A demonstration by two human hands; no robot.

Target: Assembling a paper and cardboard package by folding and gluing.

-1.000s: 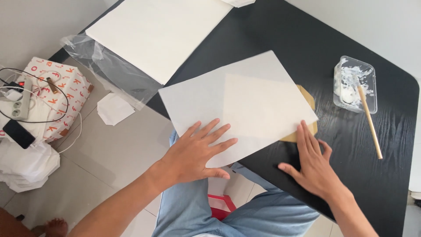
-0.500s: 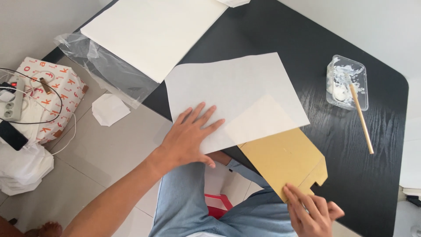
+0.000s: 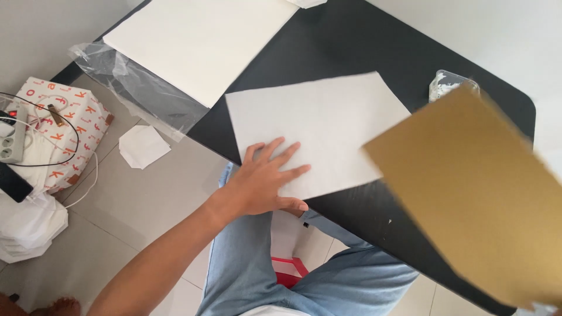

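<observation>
My left hand (image 3: 266, 181) lies flat, fingers spread, on the near left corner of a white paper sheet (image 3: 333, 123) that rests on the black table (image 3: 351, 41). A stiff gold-brown card (image 3: 480, 199) hangs tilted and blurred in the air at the right, close to the camera. It covers the sheet's right corner and most of a clear plastic tub (image 3: 446, 82). My right hand holds the card from below but is hidden behind it at the frame's bottom right edge.
A larger white sheet (image 3: 199, 41) lies at the table's far left on crumpled clear plastic wrap (image 3: 140, 93). On the tiled floor are a patterned box (image 3: 58, 129), a power strip (image 3: 10, 146), a paper scrap (image 3: 142, 146) and a white bag (image 3: 26, 231).
My right hand pulled the gold-brown card out from under the white sheet and lifted it up toward the camera. My left hand stayed pressed on the sheet.
</observation>
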